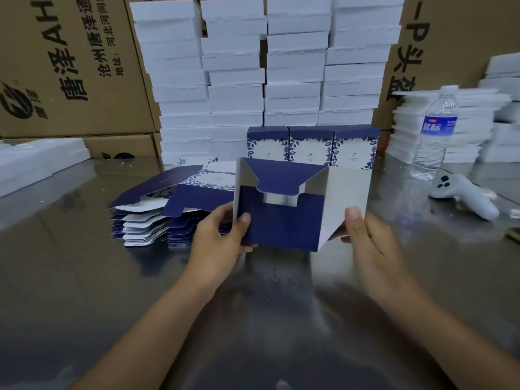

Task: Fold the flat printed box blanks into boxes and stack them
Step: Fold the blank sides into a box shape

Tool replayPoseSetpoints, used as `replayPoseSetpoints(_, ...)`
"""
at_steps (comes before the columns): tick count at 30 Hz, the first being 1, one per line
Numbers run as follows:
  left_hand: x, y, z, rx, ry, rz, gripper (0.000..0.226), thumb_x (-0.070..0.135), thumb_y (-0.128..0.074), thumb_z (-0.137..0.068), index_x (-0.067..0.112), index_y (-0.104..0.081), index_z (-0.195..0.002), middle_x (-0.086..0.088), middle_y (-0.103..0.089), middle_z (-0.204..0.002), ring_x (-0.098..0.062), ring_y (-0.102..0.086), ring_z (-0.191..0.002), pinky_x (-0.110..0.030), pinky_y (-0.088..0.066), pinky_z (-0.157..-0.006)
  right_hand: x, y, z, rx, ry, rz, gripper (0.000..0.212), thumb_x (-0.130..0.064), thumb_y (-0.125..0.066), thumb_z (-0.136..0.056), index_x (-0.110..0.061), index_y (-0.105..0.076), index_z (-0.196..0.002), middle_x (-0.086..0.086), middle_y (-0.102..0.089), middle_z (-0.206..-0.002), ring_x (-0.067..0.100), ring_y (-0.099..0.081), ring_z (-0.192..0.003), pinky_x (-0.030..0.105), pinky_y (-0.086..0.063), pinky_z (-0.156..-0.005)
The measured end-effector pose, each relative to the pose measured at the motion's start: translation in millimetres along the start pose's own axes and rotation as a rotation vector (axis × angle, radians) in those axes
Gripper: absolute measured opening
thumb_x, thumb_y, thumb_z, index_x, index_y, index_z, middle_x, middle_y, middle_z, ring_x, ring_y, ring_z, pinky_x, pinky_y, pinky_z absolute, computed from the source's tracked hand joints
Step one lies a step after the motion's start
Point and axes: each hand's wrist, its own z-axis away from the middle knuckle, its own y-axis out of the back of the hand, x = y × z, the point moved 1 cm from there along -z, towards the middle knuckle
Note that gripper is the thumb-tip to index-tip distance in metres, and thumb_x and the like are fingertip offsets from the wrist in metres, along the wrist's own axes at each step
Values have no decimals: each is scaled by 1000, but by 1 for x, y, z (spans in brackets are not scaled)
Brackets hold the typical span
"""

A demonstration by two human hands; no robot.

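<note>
I hold a half-formed box [284,220], navy blue outside and silver-white inside, above the shiny table [112,277], its bottom flaps facing me. My left hand [219,235] grips its left edge, thumb on the navy flap. My right hand [365,235] pinches the pale right flap [349,198], thumb on top. A pile of flat blanks [168,204] lies to the left, behind my left hand. Three finished boxes [312,144] with blue floral print stand in a row behind the held box.
Tall stacks of white foam trays [267,66] rise at the back, with brown cartons [70,66] beside them. More white trays [464,128] sit at right, near a water bottle [434,130] and a white controller [464,192]. White foam [36,161] lies far left.
</note>
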Motion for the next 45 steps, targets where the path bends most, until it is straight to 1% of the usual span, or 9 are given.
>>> replayPoseSetpoints(4,4,-7,6,98,-9,-22,14,7,-53,-95,19,-60,-94,3,-65,-95,-13,-68,-57,-23,-57,-57,-8,-7,6,-80,23,210,34,-60,-47,-78,-59,-38,-110,-24,-55,-96,2,-58,-81,22,-48,-70)
replayPoseSetpoints(7,4,-11,9,119,7,1,11,4,-55,-94,14,-60,-96,4,-64,-95,-16,-68,-54,-19,-55,-52,-6,-13,11,-63,-73,338,42,-56,-51,-78,-35,-36,-112,-17,-55,-86,10,-58,-77,39,-49,-71)
replayPoseSetpoints(11,2,-17,12,133,95,82,15,4,-56,-93,13,-54,-104,-2,-59,-104,-14,-68,-54,-15,-53,-52,-7,-11,8,-153,-341,493,48,-60,-41,-84,-15,-51,-71,-5,-53,-58,19,-53,-61,33,-43,-63)
replayPoseSetpoints(17,0,-27,15,16,390,271,40,11,-55,-95,-3,-41,-130,-25,-60,-111,-13,-68,-53,-18,-56,-55,-5,-8,2,-102,-505,198,51,-39,-50,-94,-16,-54,-49,-8,-49,-35,1,-42,-33,24,-32,-50)
replayPoseSetpoints(20,3,-29,19,-92,457,315,33,10,-50,-97,-9,-45,-124,-15,-64,-77,-15,-65,-48,-20,-54,-49,-3,-8,2,-45,-529,84,48,-34,-52,-95,-14,-52,-50,-8,-47,-35,1,-39,-32,24,-32,-50)
replayPoseSetpoints(25,4,-28,23,-110,404,284,23,0,-46,-97,-10,-48,-118,-11,-60,-59,-11,-58,-41,-18,-49,-43,-6,-10,4,12,-509,14,47,-28,-54,-94,-12,-49,-50,-8,-44,-33,2,-35,-31,11,-28,-36)
replayPoseSetpoints(30,7,-27,25,-117,334,305,11,1,-49,-96,-4,-50,-106,-11,-60,-61,-11,-57,-42,-18,-47,-43,-11,-13,3,1,-555,-129,47,-29,-55,-93,-15,-50,-49,-4,-46,-37,7,-39,-36,17,-35,-44)
replayPoseSetpoints(36,9,-30,23,-168,309,430,34,7,-51,-96,-7,-40,-125,-10,-64,-57,-16,-61,-46,-22,-50,-45,-13,-13,3,-64,-663,-255,43,-28,-54,-94,-15,-48,-53,-5,-44,-39,7,-39,-38,25,-33,-53)
replayPoseSetpoints(45,8,-31,29,-242,186,319,15,3,-51,-95,3,-56,-81,-7,-62,-54,-16,-61,-47,-21,-48,-46,-25,-16,6,-68,-690,-365,45,-32,-58,-91,-17,-47,-50,-2,-42,-40,9,-38,-38,26,-32,-54)
